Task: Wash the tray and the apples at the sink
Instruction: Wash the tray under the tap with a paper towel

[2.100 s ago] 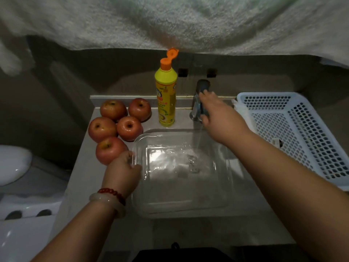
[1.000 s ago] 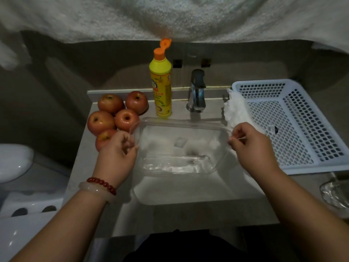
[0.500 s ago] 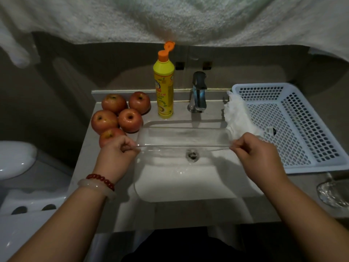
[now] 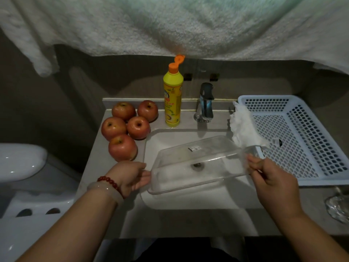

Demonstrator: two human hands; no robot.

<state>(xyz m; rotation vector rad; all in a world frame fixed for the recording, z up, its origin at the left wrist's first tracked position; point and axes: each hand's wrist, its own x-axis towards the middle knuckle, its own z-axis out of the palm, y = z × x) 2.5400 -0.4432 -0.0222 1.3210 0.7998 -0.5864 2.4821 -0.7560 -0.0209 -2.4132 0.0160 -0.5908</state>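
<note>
the tray (image 4: 196, 163) hangs tilted over the sink (image 4: 188, 201), bottom up, likely to drain. the right hand (image 4: 272, 180) pinches its right rim, grip clamped; the left hand (image 4: 130, 176) steadies the left end with fingers apart. five apples (image 4: 130, 129) wait on the bench (image 4: 98, 159). a small sticker on the tray and the soap (image 4: 172, 103) label are too blurred to read.

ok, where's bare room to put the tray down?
White basket floor right of the cloth; counter strip in front of the sink. Left of the sink is crowded with apples; bottle and tap fill the back ledge.
</note>
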